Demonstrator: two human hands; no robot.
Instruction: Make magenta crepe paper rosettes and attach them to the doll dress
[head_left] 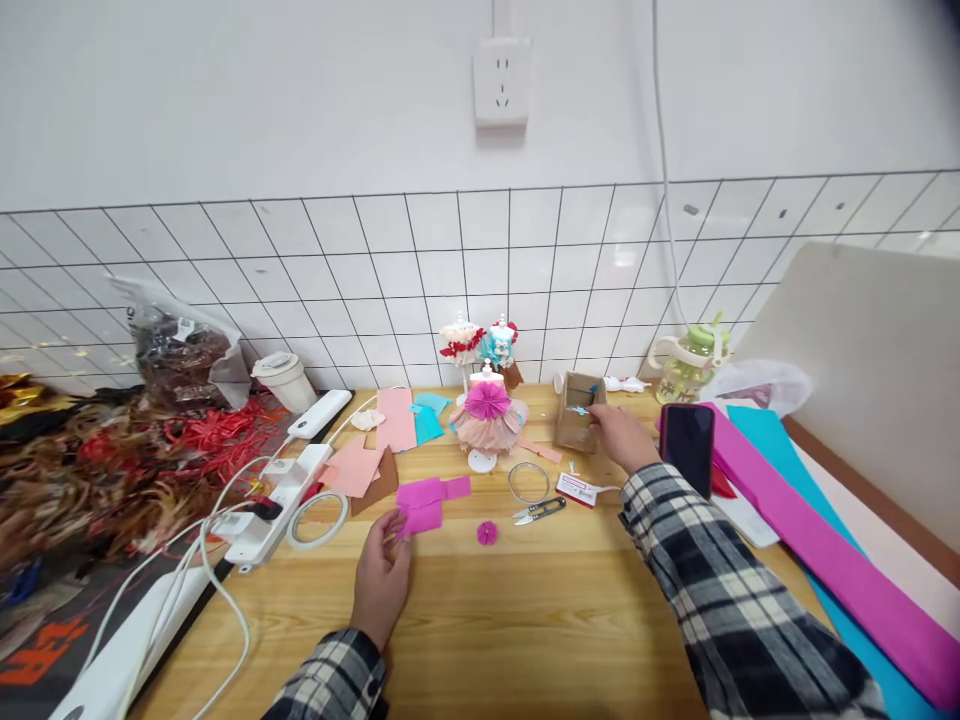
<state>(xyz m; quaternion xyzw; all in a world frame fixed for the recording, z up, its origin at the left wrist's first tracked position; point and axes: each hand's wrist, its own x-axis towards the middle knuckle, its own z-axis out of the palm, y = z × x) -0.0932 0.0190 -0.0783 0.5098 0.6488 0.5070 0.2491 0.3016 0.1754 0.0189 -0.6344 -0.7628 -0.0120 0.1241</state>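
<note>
My left hand (384,575) rests on the table with curled fingers at the near corner of a magenta crepe paper piece (421,505). To the right, my right hand (624,440) reaches to a small open cardboard box (576,432). Its fingers are pinched at the rim, and a small light-blue piece (580,409) shows by the fingertips; whether they grip it is unclear. A small magenta paper rosette (487,532) lies between the hands. Behind it stands a miniature dress form (491,428) in a peach skirt with a large magenta rosette.
Thread snips (541,511), a wire ring (529,483) and a tag (576,490) lie mid-table. A tape roll (318,520) and power strip (281,505) with cables are left. A phone (686,448) and long paper strips (832,550) lie right. Two dress forms stand behind.
</note>
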